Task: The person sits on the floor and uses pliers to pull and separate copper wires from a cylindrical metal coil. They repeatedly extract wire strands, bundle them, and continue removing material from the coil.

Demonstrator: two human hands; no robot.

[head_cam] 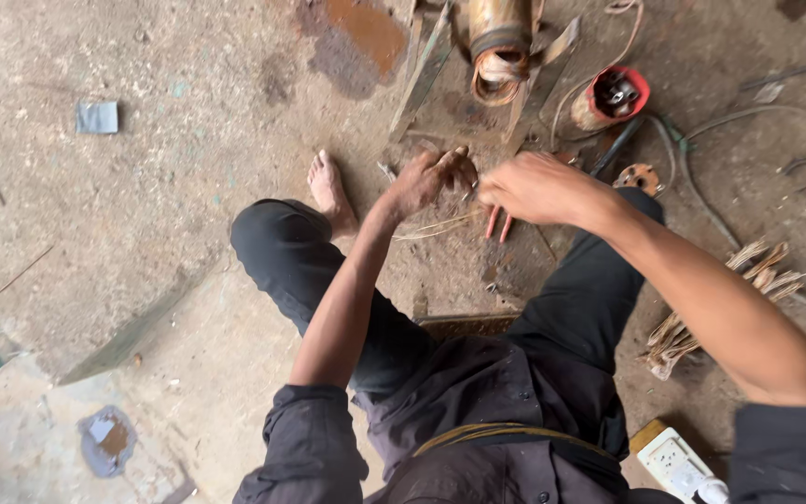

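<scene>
The left hand (426, 179) was closed, its fingertips pinched together on the end of some thin pale strands (440, 224) that trailed down and to the left across the dirt floor (142, 205). Just beside it the right hand (534, 189) was curled into a loose fist; two red handles (499, 224) of a plier-like tool stuck out below it, so it seemed clamped around that tool, though the tool's working end was hidden between the two hands. Both hands hung low over the ground between the person's knees, which were clad in black trousers (328, 271), with a bare foot (330, 191) planted to the left of the left hand. Beyond the hands lay a rusty cylindrical part (499, 42) set among flat metal bars, and to its right a red-rimmed round part (613, 96) with a cable running off it. A bundle of pale fibrous strips (720, 303) lay on the floor under the right forearm, well apart from the hands, and a white socket block (675, 464) sat near the bottom edge.
</scene>
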